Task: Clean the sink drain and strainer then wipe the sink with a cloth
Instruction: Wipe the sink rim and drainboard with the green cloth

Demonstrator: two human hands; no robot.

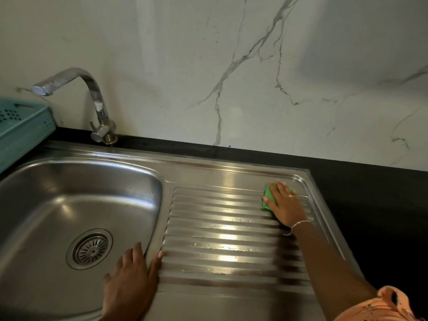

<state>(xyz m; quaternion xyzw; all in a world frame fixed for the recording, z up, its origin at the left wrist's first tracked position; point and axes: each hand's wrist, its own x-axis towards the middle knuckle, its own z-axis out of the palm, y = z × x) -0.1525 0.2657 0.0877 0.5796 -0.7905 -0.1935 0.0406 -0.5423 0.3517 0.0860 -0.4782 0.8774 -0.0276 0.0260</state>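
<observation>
While one green cloth (268, 198) lies mid-right, visible edge running up-frame, right hand (286, 205) presses it flat-fingered; left hand (132, 279) splayed flat on sink (208, 172) rim; one strainer (92, 250).

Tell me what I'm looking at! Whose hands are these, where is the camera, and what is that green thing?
This is one picture from a camera worn on a person's head, looking down. That is why you see two bare hands and no face. The right hand presses a small green cloth flat on the far corner of the ribbed steel draining board. The left hand holds nothing; it rests on the rim between that board and the shiny steel sink bowl. A round metal strainer sits in the bowl's bottom. Behind are a curved silver tap, a teal plastic basket and a black counter.
</observation>
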